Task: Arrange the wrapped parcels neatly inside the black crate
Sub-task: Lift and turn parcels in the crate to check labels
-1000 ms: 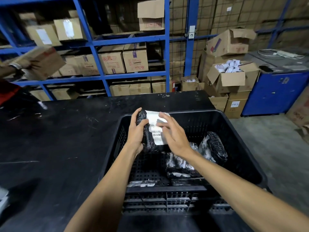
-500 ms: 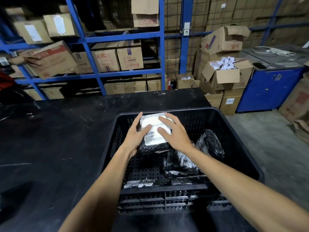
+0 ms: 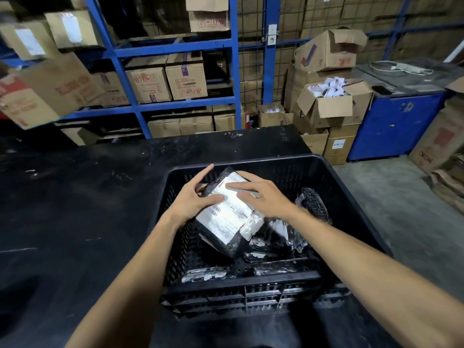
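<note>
A black slatted crate (image 3: 251, 290) stands on the black table. Both hands hold one black-wrapped parcel with a white label (image 3: 227, 217) inside it, tilted, label up. My left hand (image 3: 194, 197) grips its left edge, thumb on the label. My right hand (image 3: 261, 197) lies over its upper right side with fingers spread. Several other wrapped parcels lie in the crate: one standing at the right wall (image 3: 313, 204), one under the held parcel (image 3: 281, 234), and flat ones along the near wall (image 3: 206, 273).
The black table (image 3: 75, 222) stretches left of the crate. Blue shelving with cardboard boxes (image 3: 185, 76) stands behind it. Open cartons (image 3: 331, 106) and a blue cabinet (image 3: 394, 124) are at the right. A blurred cardboard box (image 3: 45, 91) hangs at the far left.
The parcel has gone from upright in my hands to laid over, label up, and lower in the crate. The box at the far left has moved rightward.
</note>
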